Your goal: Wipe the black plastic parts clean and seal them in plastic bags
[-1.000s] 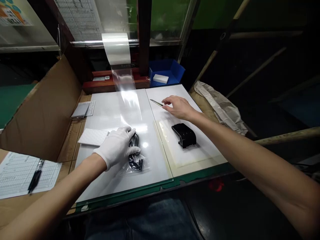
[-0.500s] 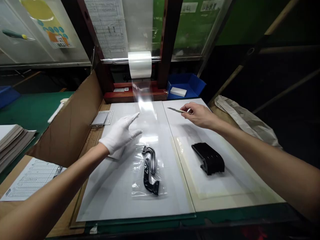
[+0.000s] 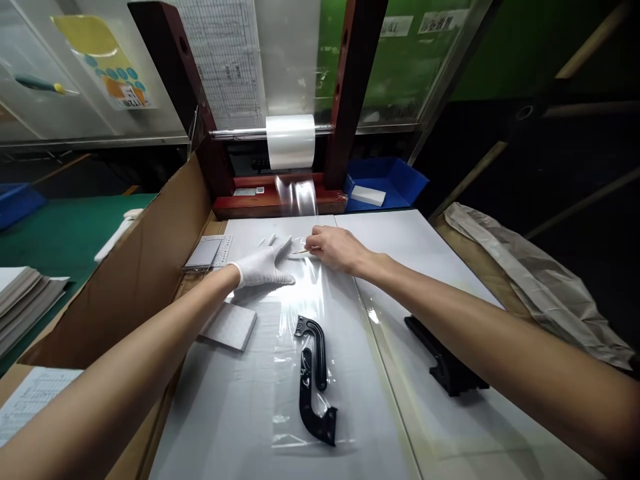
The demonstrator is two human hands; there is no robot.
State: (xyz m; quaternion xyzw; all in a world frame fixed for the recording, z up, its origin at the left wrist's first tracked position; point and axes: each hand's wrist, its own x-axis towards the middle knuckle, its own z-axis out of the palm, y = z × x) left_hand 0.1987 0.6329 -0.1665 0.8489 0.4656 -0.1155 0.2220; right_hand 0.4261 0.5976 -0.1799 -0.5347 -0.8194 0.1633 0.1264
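My left hand (image 3: 266,265), in a white glove, is spread out over the clear plastic film (image 3: 306,293), thumb and fingers apart. Just to its right my bare right hand (image 3: 334,248) is closed around a slim craft knife (image 3: 303,251), whose tip points left at the film between the hands. Nearer to me, two curved black handle-shaped parts (image 3: 318,393) lie on the white board under or inside clear film. From a film roll (image 3: 291,141) on a metal rod, the strip hangs down toward my hands. A white pad-like block (image 3: 231,325) lies below my left wrist.
More black parts (image 3: 445,360) sit on the right board, partly behind my right forearm. A blue bin (image 3: 395,183) with a white block (image 3: 369,195) stands at the back. Cardboard (image 3: 125,267) walls off the left side. Wooden posts (image 3: 355,80) flank the roll.
My right hand has moved left with the craft knife, from over the right board to the film beside my left hand. The left hand has shifted slightly, fingers still spread. The view has shifted.
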